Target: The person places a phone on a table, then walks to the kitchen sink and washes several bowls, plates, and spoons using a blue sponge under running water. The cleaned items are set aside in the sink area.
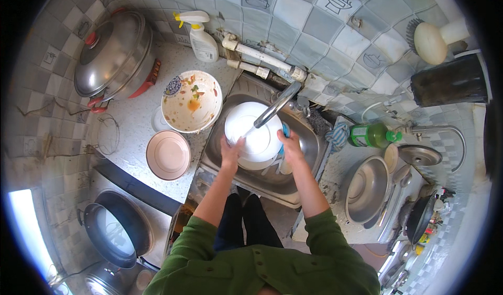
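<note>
A white plate (257, 145) is held between both hands beneath the running metal faucet (277, 105), over the stainless steel sink (306, 153). My left hand (231, 152) grips the plate's left lower edge. On its right edge is my right hand (290, 142), with a blue-and-white cloth or sponge (284, 135) pressed between hand and plate. Under the held plate, another white dish (257, 165) and some utensils (283, 166) lie in the basin, partly hidden. Left of the sink stand a white bowl (204, 110) with food scraps and a pinkish bowl (168, 155).
A large lidded steamer pot (114, 59) and a spray bottle (204, 43) stand at the back left. To the right are a striped cloth (338, 137), a green detergent bottle (371, 135) and a metal basin (367, 188). A dark pan (110, 232) sits lower left. White pipes (265, 57) run behind the sink.
</note>
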The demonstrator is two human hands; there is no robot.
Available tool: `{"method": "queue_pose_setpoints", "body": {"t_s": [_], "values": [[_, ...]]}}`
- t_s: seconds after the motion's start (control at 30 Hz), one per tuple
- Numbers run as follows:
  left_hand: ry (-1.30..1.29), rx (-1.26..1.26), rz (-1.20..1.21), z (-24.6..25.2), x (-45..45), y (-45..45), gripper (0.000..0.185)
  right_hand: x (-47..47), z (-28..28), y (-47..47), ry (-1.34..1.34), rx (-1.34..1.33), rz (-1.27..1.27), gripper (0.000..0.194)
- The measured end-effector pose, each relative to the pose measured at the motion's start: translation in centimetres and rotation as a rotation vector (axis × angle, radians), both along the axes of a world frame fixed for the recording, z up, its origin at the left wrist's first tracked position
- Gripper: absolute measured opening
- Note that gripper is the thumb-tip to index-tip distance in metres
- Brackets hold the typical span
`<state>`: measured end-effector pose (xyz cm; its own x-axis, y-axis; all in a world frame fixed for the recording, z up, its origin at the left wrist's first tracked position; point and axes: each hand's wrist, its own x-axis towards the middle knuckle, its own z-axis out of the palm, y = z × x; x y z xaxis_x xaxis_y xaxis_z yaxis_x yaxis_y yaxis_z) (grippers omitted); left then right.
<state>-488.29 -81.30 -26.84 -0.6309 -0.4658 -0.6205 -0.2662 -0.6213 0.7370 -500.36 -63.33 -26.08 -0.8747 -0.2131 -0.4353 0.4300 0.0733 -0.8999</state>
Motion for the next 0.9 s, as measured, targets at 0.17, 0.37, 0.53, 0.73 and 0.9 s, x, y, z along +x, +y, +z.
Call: {"method": "queue_pose_setpoints", "body": {"t_s": [0.17, 0.37, 0.53, 0.73, 0.9], "values": [[0.121, -0.233, -0.036, -5.3, -1.6, 2.8, 0.089, 2.9, 2.9, -1.5, 0.302, 0.362, 0.104, 0.021], [0.159, -0.35, -0.068, -3.6, -1.7, 5.2, 0.084, 6.1, 4.5, -2.2, 0.405, 0.344, 0.095, 0.024], [0.225, -0.205, -0.183, 1.9, -0.8, 6.8, 0.081, 7.8, 6.2, -3.7, 0.356, 0.275, 0.088, 0.019], [0.237, -0.088, -0.032, 6.3, -0.3, 5.7, 0.079, 9.8, 5.2, -5.4, 0.461, 0.286, 0.156, 0.026], [0.338, 0.302, 0.157, 0.5, 2.2, 1.9, 0.066, 9.6, 5.4, -4.0, 0.866, 0.496, 0.739, 0.037]]}}
